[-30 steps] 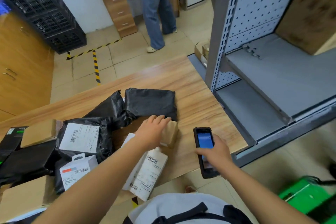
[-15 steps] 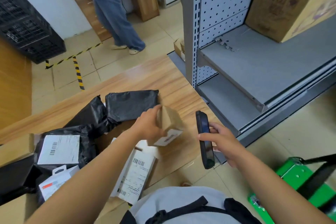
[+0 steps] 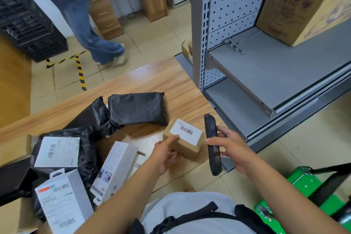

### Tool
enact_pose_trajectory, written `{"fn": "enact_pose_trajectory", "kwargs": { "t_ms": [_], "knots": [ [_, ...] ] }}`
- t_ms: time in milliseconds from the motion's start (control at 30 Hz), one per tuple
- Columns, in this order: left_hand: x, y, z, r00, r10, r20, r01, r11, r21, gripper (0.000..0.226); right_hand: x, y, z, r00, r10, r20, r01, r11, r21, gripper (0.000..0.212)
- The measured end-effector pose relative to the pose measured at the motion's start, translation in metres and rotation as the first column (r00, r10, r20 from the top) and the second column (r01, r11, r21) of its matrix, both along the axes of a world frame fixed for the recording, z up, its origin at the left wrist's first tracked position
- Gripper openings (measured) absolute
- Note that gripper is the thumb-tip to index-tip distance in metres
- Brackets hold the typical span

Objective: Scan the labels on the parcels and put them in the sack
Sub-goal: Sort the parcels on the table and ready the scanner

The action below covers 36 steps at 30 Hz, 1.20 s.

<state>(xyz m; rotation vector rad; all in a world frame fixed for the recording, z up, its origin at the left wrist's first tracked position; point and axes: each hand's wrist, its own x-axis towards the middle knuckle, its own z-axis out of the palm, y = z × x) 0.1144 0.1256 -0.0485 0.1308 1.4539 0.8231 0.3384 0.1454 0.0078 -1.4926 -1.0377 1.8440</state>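
My left hand (image 3: 164, 155) grips a small brown cardboard parcel (image 3: 183, 140) just above the wooden table (image 3: 171, 83), its white barcode label facing up. Right beside it my right hand (image 3: 229, 149) holds a black handheld scanner (image 3: 212, 143) edge-on, tilted toward the label. More parcels lie to the left: a black poly bag (image 3: 137, 107), a bagged parcel with a white label (image 3: 58, 151), a tall white box (image 3: 115, 169) and a white hang-tab box (image 3: 62, 201). No sack is clearly in view.
A grey metal shelf unit (image 3: 266, 74) stands right of the table, with a large cardboard carton (image 3: 296, 5) on it. A green trolley (image 3: 311, 190) sits at my lower right. Another person (image 3: 83, 24) walks beyond the table near black crates (image 3: 28, 26) and a wooden desk (image 3: 121, 2).
My left hand lifted the brown parcel off the table and turned its label upward. My right hand raised the scanner and tipped it on edge beside the parcel. The other person walked left.
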Motion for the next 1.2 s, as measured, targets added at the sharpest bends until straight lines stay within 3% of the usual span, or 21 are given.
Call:
{"fn": "enact_pose_trajectory", "kwargs": {
  "t_ms": [133,267,400,500,567,600,700,800,900,1200],
  "knots": [
    [0.012,-0.005,-0.001,1.0,0.019,0.017,-0.018,0.998,-0.053,0.047,0.0,-0.002,-0.001,1.0,0.021,-0.018,-0.021,1.0,-0.006,0.035],
    [0.01,-0.005,0.0,0.998,-0.006,-0.069,0.002,0.998,-0.062,0.046,0.0,-0.003,0.004,0.996,0.068,-0.06,-0.068,0.998,-0.002,0.038],
    [0.003,-0.007,0.002,0.927,-0.075,-0.366,0.059,0.997,-0.055,0.07,0.002,-0.002,0.01,0.985,0.133,-0.106,-0.133,0.991,0.01,0.041],
    [-0.006,-0.009,0.026,0.814,0.034,-0.58,0.109,0.972,0.21,0.057,0.004,0.0,0.015,0.964,0.231,-0.13,-0.226,0.973,0.047,0.043],
    [-0.011,-0.007,0.05,0.853,0.058,-0.518,0.176,0.903,0.392,0.038,0.005,0.004,0.018,0.948,0.293,-0.127,-0.288,0.956,0.06,0.049],
    [-0.013,-0.007,0.063,0.895,-0.007,-0.446,0.226,0.87,0.439,0.036,0.004,0.005,0.019,0.937,0.328,-0.117,-0.322,0.945,0.062,0.056],
    [-0.008,-0.009,0.087,0.919,-0.241,-0.31,0.369,0.801,0.471,0.047,0.0,0.008,0.023,0.888,0.445,-0.111,-0.44,0.895,0.071,0.065],
    [0.001,-0.014,0.085,0.949,-0.256,-0.184,0.313,0.82,0.478,0.042,-0.005,0.006,0.025,0.848,0.505,-0.161,-0.502,0.862,0.065,0.049],
    [0.003,-0.017,0.078,0.978,-0.197,-0.066,0.204,0.851,0.484,0.036,-0.009,0.002,0.02,0.838,0.512,-0.189,-0.518,0.855,0.023,0.049],
    [0.01,-0.015,0.067,0.985,-0.169,-0.024,0.162,0.887,0.432,0.029,-0.012,-0.001,0.02,0.87,0.488,-0.068,-0.491,0.87,-0.047,0.058]
  ]
}}
